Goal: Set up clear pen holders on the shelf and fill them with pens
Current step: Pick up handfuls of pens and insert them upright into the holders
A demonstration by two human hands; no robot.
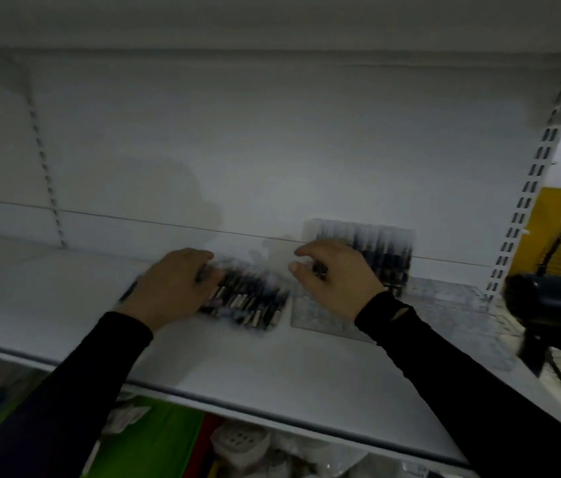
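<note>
A white shelf runs across the view. On it lies a blurred pile of dark pens with silver ends. My left hand lies over the pile's left end, fingers curled around some pens. At the back stands a clear pen holder filled with dark pens. My right hand hovers in front of it, pinching a few dark pens under its curled fingers. Beneath that hand an empty clear holder lies on the shelf, and another clear holder sits further right.
A dark standing fan is close to the shelf's right end, beside the slotted upright. Below the shelf's front edge is a lower level with green packages and white items. Another shelf board hangs overhead.
</note>
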